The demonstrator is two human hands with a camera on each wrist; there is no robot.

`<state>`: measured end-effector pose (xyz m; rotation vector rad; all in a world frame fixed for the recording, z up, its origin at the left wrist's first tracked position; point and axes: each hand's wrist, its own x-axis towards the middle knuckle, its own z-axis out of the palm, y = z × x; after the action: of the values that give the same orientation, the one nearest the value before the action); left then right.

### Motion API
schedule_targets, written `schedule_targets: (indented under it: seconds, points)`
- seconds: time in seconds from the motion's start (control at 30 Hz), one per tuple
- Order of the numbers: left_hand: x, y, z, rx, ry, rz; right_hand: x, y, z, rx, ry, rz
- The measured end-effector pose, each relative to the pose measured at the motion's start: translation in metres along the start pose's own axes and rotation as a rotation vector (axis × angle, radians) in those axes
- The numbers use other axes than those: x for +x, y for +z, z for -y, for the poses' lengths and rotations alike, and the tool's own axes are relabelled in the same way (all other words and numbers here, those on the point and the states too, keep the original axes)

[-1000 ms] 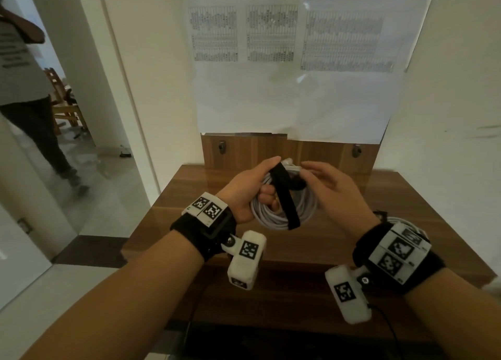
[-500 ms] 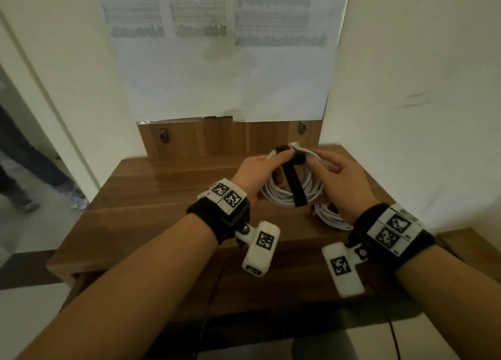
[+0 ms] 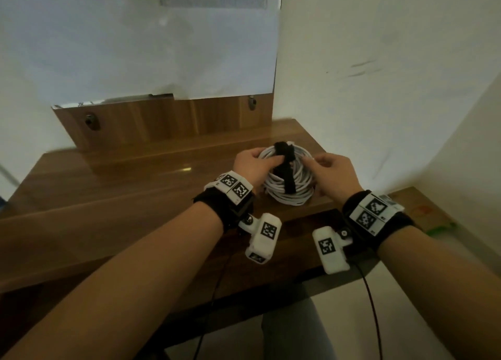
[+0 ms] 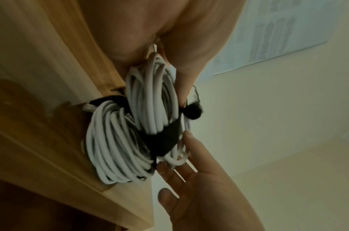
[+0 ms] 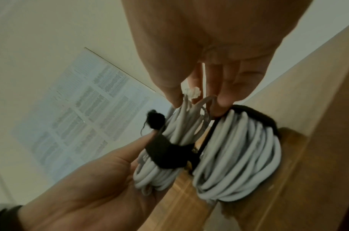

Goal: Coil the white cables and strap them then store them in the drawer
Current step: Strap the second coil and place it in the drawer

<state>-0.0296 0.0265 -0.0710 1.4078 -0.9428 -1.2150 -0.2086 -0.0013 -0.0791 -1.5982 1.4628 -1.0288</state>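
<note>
A coil of white cable (image 3: 298, 175) bound by a black strap (image 3: 287, 167) is held between both hands at the right end of the wooden table (image 3: 135, 186). My left hand (image 3: 271, 160) grips its left side, thumb on the strap (image 5: 161, 150). My right hand (image 3: 311, 162) pinches the right rim, where a clear connector (image 5: 193, 92) shows. In the wrist views a second strapped white coil (image 4: 110, 143) (image 5: 239, 148) lies on the table right beside the held coil (image 4: 155, 96).
A wooden backboard (image 3: 162, 123) with paper sheets (image 3: 135, 48) above it stands behind the table. A white wall (image 3: 379, 88) closes the right side. A lower wooden surface (image 3: 412, 202) with small orange and green things lies at the far right.
Both hands carried the strapped coil rightward from the table's middle and lowered it against the second coil at the right end. The head view swung to follow, so the doorway is out of view.
</note>
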Motion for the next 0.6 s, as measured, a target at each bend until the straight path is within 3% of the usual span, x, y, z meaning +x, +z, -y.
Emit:
schedule_targets:
  seconds: [0.27, 0.6]
  points:
    - [0.009, 0.009, 0.019, 0.029, -0.012, -0.047, 0.004, 0.005, -0.008, -0.059, -0.025, -0.081]
    - [0.000, 0.015, 0.035, -0.016, 0.000, -0.061, -0.006, 0.003, -0.005, 0.227, 0.143, 0.070]
